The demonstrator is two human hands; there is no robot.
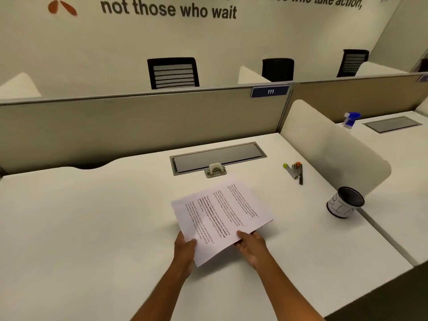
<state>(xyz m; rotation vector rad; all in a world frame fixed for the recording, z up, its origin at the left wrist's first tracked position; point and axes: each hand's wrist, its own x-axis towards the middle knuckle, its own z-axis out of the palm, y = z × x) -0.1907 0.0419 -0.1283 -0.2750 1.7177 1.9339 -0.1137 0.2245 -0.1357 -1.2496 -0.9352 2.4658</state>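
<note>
Both hands are holding printed paper [220,216] above the desk [92,216].
The left hand [185,247] and right hand [251,245] are pinching its near edge, thumbs on top.

Print on the paper [222,216] is too small to read; wall lettering [324,0] is cut off above.

Matt white printed paper [222,218], smooth matt white desk [92,216], brushed grey metal cable tray [217,157].

White desk [92,216], grey cable hatch [217,156], hole punch [215,170], pens [294,170], labelled cup [342,206]
</note>
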